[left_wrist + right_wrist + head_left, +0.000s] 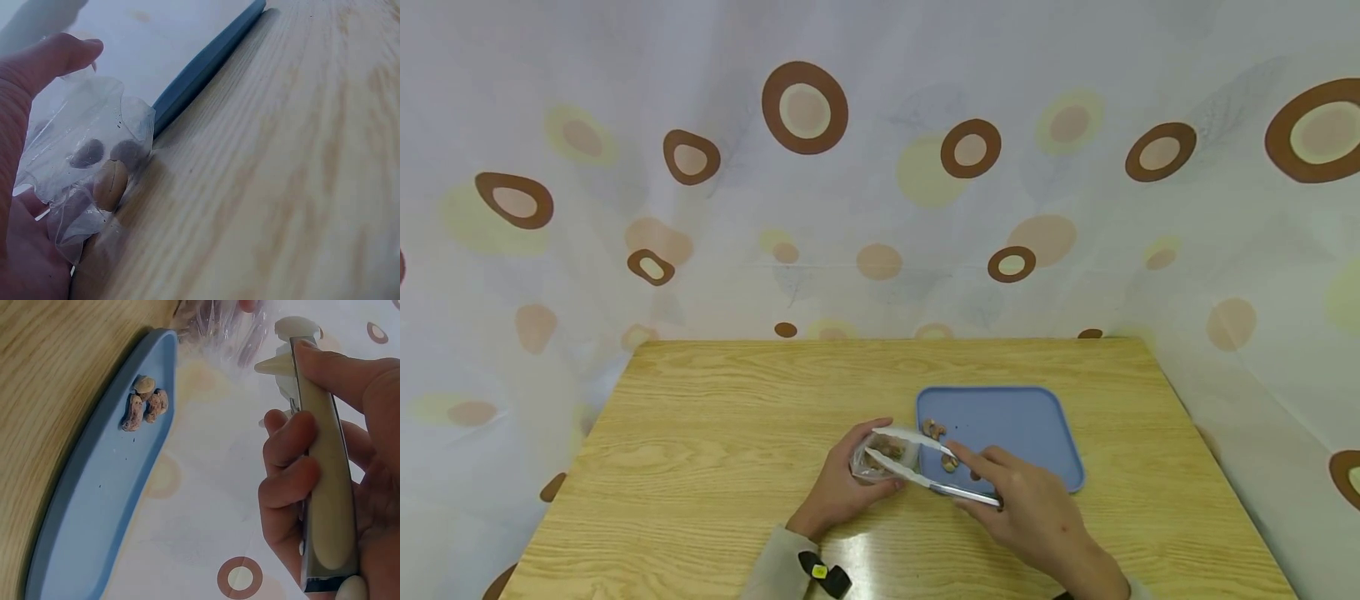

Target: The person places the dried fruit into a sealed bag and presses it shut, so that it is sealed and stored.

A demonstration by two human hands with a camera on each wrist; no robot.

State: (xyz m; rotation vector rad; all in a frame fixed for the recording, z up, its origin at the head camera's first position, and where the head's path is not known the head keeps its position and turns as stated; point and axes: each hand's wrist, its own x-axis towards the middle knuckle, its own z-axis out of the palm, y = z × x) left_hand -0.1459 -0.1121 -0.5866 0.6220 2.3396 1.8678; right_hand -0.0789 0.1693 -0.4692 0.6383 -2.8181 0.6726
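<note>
My left hand (pixel 837 492) holds a clear plastic bag (pixel 87 125) with brown, peanut-like pieces (pixel 111 185) inside, thumb on one side and fingers on the other. My right hand (pixel 1037 510) grips a pair of tongs (pixel 331 487) with metal-edged beige handles and whitish tips. In the head view the two tips reach over the bag's mouth, spread apart; whether they touch a piece cannot be told. Beside the bag on the right is a blue tray (pixel 1011 425), and a few similar brown pieces (pixel 145 403) lie at its end nearest the bag.
Under everything is a wood-grain table (pixel 715 433). Dark specks dot the tray. A pale patterned sheet (pixel 880 192) hangs behind the table and along both sides.
</note>
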